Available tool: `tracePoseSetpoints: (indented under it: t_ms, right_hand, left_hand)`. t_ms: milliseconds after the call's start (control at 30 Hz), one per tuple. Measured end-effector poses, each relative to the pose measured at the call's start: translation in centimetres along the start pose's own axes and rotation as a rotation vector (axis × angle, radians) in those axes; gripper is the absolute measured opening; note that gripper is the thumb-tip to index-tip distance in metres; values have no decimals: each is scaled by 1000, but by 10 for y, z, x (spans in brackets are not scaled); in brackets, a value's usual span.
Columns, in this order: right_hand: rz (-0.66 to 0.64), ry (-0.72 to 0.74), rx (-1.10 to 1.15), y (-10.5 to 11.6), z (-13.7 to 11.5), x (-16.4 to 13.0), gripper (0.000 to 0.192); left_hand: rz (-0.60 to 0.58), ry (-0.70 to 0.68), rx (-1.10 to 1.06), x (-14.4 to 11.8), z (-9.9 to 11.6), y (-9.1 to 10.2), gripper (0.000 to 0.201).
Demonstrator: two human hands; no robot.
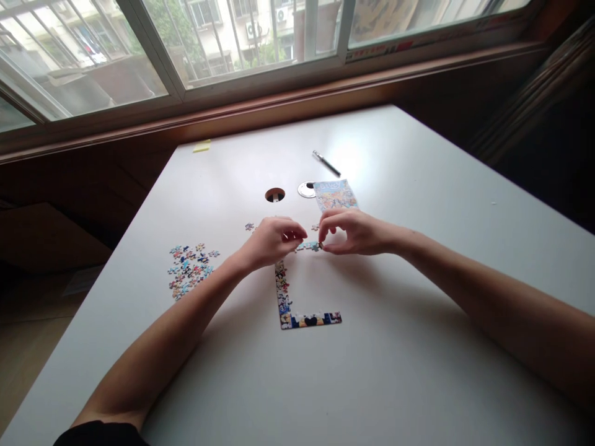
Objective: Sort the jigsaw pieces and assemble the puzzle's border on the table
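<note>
On the white table point(418, 347) lies a partly joined jigsaw border point(297, 313), an L shape with a left side and a bottom strip. My left hand point(269, 241) and my right hand point(356, 231) meet at its top edge, fingers pinched on a short strip of joined pieces point(310, 246). A pile of loose puzzle pieces point(188, 269) lies to the left of my left hand. A few stray pieces point(250, 227) sit just beyond my left hand.
A colourful reference picture point(335, 194) lies behind my right hand. A round cable hole point(274, 195) and its loose cap point(307, 189) are beside it. A pen point(326, 163) and a yellow sticky pad point(201, 146) lie farther back, near the window sill.
</note>
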State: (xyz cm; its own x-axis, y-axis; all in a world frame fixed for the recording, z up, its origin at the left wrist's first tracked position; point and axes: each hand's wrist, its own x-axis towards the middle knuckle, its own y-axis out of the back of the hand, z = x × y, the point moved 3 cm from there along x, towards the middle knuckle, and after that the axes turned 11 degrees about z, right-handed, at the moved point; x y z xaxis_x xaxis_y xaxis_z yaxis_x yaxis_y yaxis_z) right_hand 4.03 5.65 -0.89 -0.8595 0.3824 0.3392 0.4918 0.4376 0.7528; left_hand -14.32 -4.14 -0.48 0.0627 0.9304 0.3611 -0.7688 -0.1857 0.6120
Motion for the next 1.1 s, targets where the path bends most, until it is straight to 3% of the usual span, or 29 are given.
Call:
tracePoseSetpoints:
  t_ms: [100, 233, 1100]
  right_hand:
    - [-75, -19, -23, -3, 2, -2, 5]
    - [-76, -12, -28, -9, 5, -2, 6]
    - [-98, -58, -55, -9, 1, 0, 9]
  left_hand:
    - [-64, -139, 94, -3, 2, -6, 15]
    - [-103, -209, 151, -5, 2, -10, 18]
    - [-109, -201, 186, -7, 4, -11, 16]
